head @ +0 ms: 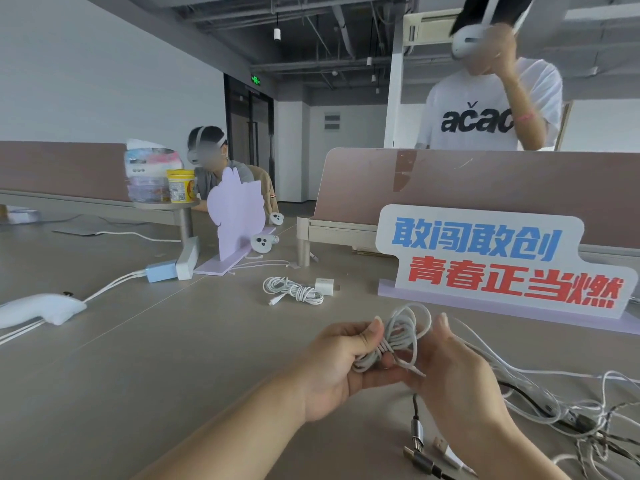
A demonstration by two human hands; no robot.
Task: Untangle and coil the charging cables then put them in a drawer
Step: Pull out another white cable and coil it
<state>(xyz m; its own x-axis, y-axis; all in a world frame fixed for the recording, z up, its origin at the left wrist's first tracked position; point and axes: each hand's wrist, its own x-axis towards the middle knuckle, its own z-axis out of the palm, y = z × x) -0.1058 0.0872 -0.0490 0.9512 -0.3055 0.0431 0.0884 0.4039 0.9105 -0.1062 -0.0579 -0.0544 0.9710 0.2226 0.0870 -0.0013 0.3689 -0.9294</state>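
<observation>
The left hand (341,365) grips the coiled white cable (403,332), the right hand (460,375) cupping its other side.

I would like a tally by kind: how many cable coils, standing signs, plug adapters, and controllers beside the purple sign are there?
Cable coils: 2
Signs: 2
Adapters: 2
Controllers: 2
Total: 8
</observation>
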